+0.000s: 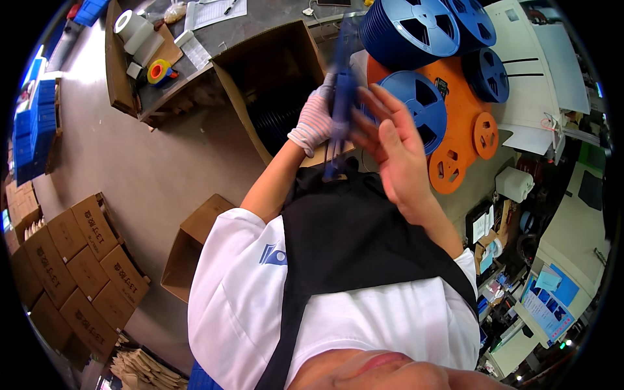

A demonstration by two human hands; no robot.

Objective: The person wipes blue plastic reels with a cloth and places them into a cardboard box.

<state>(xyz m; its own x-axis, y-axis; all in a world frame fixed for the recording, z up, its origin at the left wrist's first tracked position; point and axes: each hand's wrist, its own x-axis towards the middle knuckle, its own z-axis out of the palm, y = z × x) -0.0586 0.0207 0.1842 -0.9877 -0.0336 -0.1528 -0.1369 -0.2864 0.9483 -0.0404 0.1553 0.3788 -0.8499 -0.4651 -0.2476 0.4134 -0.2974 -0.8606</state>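
Observation:
My left hand point(315, 121), in a pink-and-white striped glove, grips a blue plastic reel point(342, 97) that is turned edge-on and smeared by motion. Just right of it, my bare right hand point(402, 153) is open, its fingers stretched toward the reel; whether they touch it I cannot tell. To the left stands an open cardboard box point(239, 107) with a row of dark reels point(276, 120) on edge inside. Behind my right hand, a blue reel point(422, 107) lies on an orange surface point(458, 81), with a tall stack of blue reels point(416, 29) beyond it.
Orange spoked discs point(446, 172) edge the orange surface. A grey workbench point(263, 21) carries papers, white rolls point(133, 29) and yellow tape point(158, 71). Another open carton point(188, 250) sits on the floor at left, near stacked cardboard boxes point(84, 273). White machine housing point(526, 84) stands at right.

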